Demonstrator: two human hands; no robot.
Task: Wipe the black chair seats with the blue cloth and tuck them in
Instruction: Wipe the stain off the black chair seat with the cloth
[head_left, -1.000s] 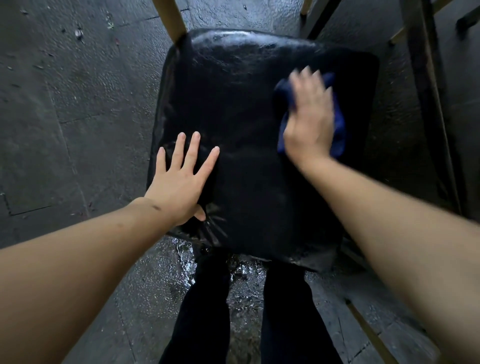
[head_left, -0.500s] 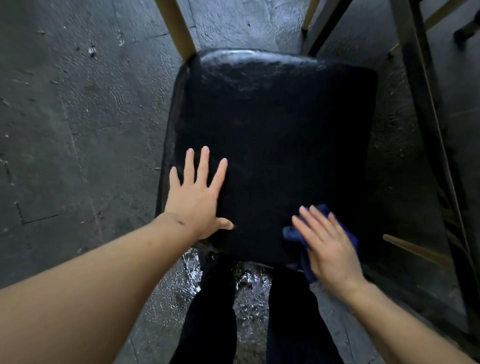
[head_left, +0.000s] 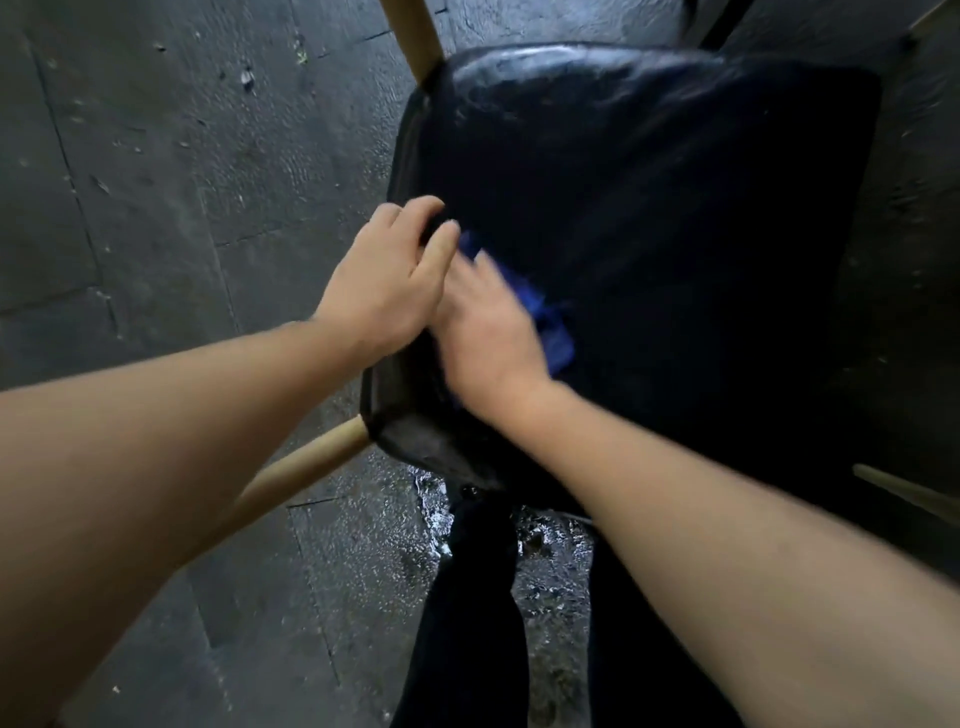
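Both bare forearms reach forward and converge. The left hand (head_left: 387, 283) is curled, fingers bent downward. Touching its right side, the right hand (head_left: 491, 332) lies flat, palm down, motion-blurred.

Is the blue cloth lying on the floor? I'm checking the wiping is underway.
No, the blue cloth is pressed onto the black chair seat under the right hand.

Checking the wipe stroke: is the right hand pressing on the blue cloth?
Touching. The head view shows the right hand lying flat on the blue cloth, which shows from under its fingers on the black chair seat.
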